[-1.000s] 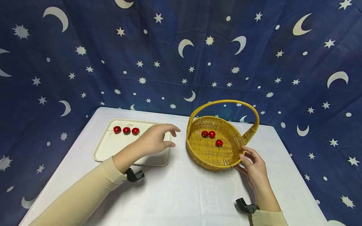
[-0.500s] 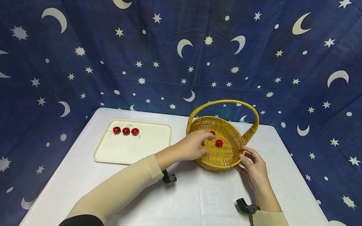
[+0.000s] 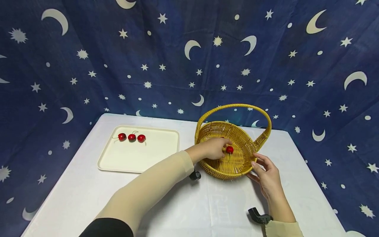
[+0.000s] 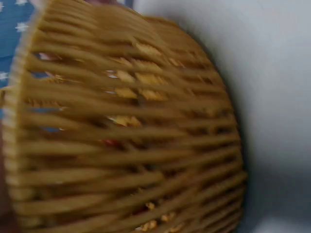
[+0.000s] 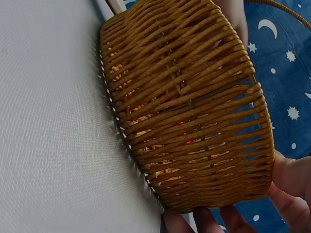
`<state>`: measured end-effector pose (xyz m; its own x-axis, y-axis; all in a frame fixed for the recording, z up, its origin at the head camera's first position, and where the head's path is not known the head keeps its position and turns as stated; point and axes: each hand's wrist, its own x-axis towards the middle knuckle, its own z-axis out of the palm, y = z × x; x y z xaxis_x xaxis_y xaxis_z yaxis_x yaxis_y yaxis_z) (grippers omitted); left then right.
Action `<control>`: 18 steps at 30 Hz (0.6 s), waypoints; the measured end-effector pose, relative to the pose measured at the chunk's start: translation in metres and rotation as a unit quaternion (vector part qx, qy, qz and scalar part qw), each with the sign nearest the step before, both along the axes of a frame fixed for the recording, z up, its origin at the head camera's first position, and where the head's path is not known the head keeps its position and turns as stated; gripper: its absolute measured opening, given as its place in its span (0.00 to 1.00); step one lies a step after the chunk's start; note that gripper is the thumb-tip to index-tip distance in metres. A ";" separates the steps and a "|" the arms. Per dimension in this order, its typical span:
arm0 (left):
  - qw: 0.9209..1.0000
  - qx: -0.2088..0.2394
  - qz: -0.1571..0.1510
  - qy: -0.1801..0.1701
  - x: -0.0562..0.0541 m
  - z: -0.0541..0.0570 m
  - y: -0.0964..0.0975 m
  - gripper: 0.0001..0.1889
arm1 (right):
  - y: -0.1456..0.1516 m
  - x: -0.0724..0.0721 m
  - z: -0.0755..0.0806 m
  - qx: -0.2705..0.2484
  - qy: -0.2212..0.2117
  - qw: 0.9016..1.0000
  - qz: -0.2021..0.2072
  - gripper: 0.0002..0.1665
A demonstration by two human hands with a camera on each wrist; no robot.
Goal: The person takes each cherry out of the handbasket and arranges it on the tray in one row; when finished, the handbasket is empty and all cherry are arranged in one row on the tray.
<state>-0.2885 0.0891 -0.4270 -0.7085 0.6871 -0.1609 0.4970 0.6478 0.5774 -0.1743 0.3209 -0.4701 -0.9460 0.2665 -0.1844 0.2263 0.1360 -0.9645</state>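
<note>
A yellow wicker basket (image 3: 248, 154) with a tall arched handle stands on the white-covered table. My left hand (image 3: 211, 148) reaches over its near-left rim, thumb and fingers spread beside a red cherry (image 3: 229, 149) on the basket floor. Whether the fingertips touch that cherry is unclear. The other cherries in there are almost wholly hidden behind the hand. My right hand (image 3: 267, 174) holds the basket's right rim, thumb near the top edge and fingers low on the wall. Both wrist views are mostly filled by the woven wall (image 5: 194, 111), blurred in the left one.
A cream tray (image 3: 133, 161) lies to the left, with three stemmed cherries (image 3: 132, 137) in a row near its back edge. Behind the table hangs a dark blue cloth (image 3: 165, 49) with moons and stars. The basket's handle arches above its back side.
My left hand has moved right, from above the tray's right edge into the basket, down beside the cherry. The right hand and the basket have stayed in place.
</note>
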 end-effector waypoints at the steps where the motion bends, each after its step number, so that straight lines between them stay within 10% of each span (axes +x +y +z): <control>1: 1.000 -0.012 -0.006 0.000 -0.003 -0.001 0.001 0.34 | 0.000 0.000 0.000 0.000 0.000 1.000 0.000 0.29; 18: 0.999 -0.043 -0.005 -0.034 -0.017 -0.017 0.010 0.28 | -0.001 0.000 0.002 -0.002 0.002 1.000 0.002 0.29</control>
